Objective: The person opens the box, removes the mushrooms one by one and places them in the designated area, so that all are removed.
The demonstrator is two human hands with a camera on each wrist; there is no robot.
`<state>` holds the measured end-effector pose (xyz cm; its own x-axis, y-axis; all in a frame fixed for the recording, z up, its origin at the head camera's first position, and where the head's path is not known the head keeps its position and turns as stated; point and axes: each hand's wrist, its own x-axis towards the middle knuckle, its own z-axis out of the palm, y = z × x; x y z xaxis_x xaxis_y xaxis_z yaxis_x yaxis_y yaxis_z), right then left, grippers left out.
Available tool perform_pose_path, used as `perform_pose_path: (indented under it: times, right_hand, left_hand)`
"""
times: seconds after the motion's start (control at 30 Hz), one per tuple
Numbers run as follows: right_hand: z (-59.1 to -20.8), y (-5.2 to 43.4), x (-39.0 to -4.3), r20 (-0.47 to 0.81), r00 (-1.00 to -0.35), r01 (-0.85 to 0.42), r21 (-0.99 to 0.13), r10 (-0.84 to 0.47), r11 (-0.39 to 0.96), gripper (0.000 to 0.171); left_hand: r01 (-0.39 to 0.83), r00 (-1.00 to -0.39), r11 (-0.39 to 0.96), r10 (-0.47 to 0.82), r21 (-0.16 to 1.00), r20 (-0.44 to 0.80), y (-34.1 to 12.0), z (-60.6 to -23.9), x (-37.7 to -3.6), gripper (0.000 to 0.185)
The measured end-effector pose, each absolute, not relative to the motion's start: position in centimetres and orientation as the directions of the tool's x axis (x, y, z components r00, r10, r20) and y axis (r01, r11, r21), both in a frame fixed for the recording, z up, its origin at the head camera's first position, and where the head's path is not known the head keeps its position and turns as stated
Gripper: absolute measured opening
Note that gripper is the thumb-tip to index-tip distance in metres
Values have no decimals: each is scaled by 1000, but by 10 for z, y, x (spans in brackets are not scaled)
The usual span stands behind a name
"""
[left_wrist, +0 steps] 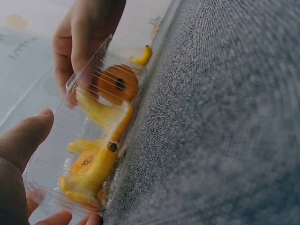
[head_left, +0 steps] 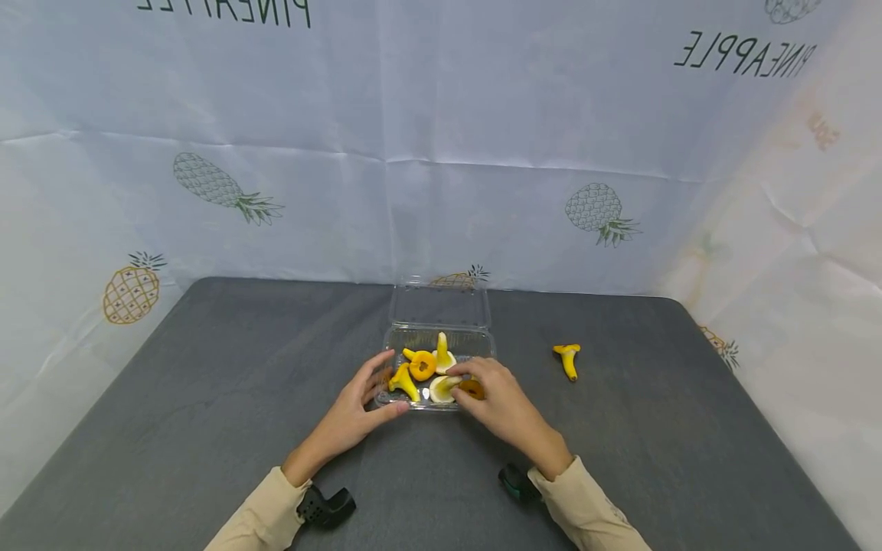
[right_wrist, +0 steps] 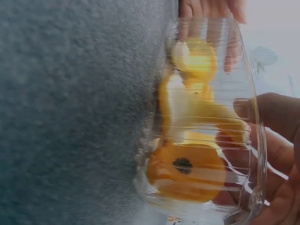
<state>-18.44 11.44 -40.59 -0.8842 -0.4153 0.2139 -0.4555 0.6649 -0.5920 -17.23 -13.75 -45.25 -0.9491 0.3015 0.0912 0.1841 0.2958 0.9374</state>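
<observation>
A clear plastic container (head_left: 434,408) holds several yellow and orange toy-like mushrooms, one of them a trumpet-shaped yellow mushroom (head_left: 405,381). My right hand (head_left: 501,402) reaches in and pinches the stem of a pale-capped mushroom (head_left: 441,390) between thumb and finger. Beneath that hand lies an orange mushroom (right_wrist: 201,187) with a dark centre. My left hand (head_left: 354,413) rests at the container's left end, its fingers touching the side and its thumb apart from them near the front rim. In the left wrist view, the thumb (left_wrist: 35,133) stands clear of the plastic.
The container's hinged lid (head_left: 441,306) stands raised at the back. One yellow mushroom (head_left: 568,362) lies on the dark grey table (head_left: 227,383) to the right. Behind the table hangs a pale cloth (head_left: 441,214) printed with pineapples.
</observation>
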Motion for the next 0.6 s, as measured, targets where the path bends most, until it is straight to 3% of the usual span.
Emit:
perform_pose_path:
  times: [0.3, 0.6]
  right_hand:
    - [-399, 104, -199, 101, -832, -499, -567, -546, 655, 26]
    - [-401, 97, -208, 24, -838, -465, -555, -545, 690, 32]
  left_hand:
    - [198, -944, 287, 314, 937, 103, -138, -453, -172, 81]
    - [207, -941, 284, 319, 936, 111, -139, -454, -172, 81]
